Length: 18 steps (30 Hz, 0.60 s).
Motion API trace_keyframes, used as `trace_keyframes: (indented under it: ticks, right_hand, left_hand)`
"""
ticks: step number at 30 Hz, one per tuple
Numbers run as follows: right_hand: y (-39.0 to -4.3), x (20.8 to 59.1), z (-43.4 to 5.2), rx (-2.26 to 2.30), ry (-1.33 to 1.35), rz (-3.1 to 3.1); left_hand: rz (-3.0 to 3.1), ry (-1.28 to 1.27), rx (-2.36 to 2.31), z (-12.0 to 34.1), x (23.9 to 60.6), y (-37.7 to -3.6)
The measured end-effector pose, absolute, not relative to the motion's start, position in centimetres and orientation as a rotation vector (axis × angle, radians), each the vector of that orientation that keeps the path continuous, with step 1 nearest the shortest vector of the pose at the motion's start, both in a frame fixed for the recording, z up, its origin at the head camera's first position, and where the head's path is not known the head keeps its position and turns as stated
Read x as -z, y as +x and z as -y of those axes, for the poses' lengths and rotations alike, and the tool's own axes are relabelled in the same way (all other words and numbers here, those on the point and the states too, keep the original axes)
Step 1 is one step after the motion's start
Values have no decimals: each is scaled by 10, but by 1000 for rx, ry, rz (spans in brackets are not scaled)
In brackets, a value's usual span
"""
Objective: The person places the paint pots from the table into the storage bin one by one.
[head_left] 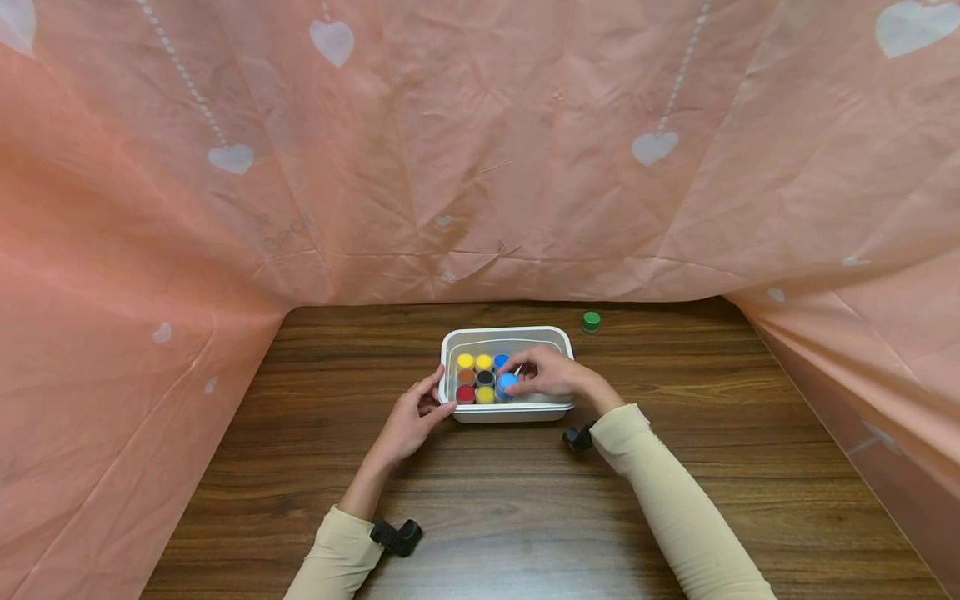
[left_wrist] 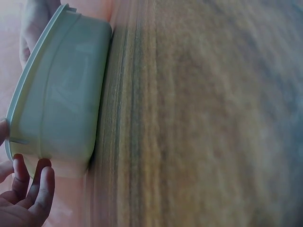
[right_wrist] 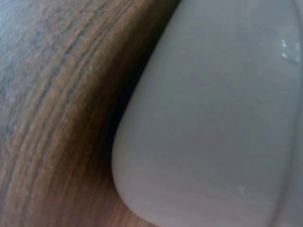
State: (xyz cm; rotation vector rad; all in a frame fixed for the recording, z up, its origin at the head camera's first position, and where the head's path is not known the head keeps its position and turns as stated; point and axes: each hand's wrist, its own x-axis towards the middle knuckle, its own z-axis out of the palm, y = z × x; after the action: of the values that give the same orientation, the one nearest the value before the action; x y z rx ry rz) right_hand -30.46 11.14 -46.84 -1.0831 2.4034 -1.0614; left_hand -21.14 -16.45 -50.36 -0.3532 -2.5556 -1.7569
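Jars going into white tub (head_left: 557,338), mid-table (head_left: 315,500); one green jar (head_left: 591,321) not in yet.

Landmark is the tub. Pink heart-print cloth (head_left: 480,167) hangs behind it and down both sides. Inside, its left end holds a three-by-three block of small jars, lids yellow, orange, black, red and blue; its right end is bare, as far as the hand lets me see. So about nine jars look loaded, with the green-lidded one left, standing apart beyond the tub's far right corner. Right hand (head_left: 551,375) reaches over the rim, fingers curled, pinching the blue-lidded jar (head_left: 506,383) at the block's near right corner. Left hand (head_left: 412,417) steadies the tub's near left corner, fingers loosely bent against the wall.
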Motion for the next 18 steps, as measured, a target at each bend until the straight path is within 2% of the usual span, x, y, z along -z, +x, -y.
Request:
trace_keyframes:
  ticks: [18]
  right_hand:
    - [-301,476,-103,958,-1090,-2461]
  left_hand:
    - [2574,-344,1744,164,502,-211]
